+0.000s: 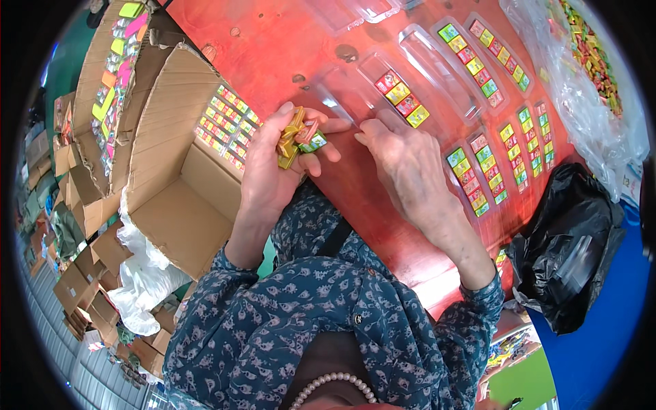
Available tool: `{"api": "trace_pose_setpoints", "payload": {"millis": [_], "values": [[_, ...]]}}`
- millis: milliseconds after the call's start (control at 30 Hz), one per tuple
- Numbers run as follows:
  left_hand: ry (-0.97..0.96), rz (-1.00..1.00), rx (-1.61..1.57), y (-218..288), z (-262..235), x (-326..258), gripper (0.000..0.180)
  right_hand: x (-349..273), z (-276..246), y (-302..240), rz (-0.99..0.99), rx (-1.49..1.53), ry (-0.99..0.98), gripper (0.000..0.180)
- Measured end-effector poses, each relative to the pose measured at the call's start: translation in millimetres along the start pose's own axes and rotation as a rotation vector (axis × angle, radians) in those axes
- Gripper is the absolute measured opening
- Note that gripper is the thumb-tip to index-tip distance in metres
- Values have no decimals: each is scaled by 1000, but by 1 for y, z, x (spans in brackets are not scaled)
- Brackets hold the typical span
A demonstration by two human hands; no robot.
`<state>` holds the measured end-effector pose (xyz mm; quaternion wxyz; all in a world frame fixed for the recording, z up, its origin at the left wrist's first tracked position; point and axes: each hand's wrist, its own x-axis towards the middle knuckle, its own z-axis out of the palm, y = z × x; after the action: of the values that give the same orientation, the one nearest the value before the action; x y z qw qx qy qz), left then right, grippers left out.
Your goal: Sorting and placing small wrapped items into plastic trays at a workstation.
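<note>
My left hand (265, 147) is curled around several small wrapped sweets (292, 139) in gold, red and green, held over the table's near edge. Just to its right, my right hand (415, 167) reaches over the table with thumb and fingertips drawn together; whatever is between them is hidden. Beyond its knuckles lies a clear plastic tray (370, 63), partly covered by the hand. A row of red and yellow sweets (401, 96) sits in that tray. To its left is another clear tray (333, 92), hard to make out against the red table (263, 41).
Filled trays (468, 181) line the table's right side. A large clear bag of loose sweets (593, 61) stands at the far right, above a black plastic bag (570, 239). On the left, an open cardboard box (181, 212) has filled trays (224, 126) against its far wall.
</note>
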<state>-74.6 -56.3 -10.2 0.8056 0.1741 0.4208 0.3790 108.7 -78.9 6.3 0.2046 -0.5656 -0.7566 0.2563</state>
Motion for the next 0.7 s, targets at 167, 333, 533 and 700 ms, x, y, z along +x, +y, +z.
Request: {"api": "trace_pose_setpoints", "payload": {"millis": [167,333,533,700], "values": [[12,-18,14,3,3,-2,39,-1,-15,12,95,125,98,21],[11,-47,37,6,3,-3,39,-8,-56,32,521,797,107,21],[-32,-62,67,10,2,-6,39,-20,-64,47,529,782,214,19],[-66,-50,17,16,11,-1,40,-18,-50,37,375,591,178,14]]}}
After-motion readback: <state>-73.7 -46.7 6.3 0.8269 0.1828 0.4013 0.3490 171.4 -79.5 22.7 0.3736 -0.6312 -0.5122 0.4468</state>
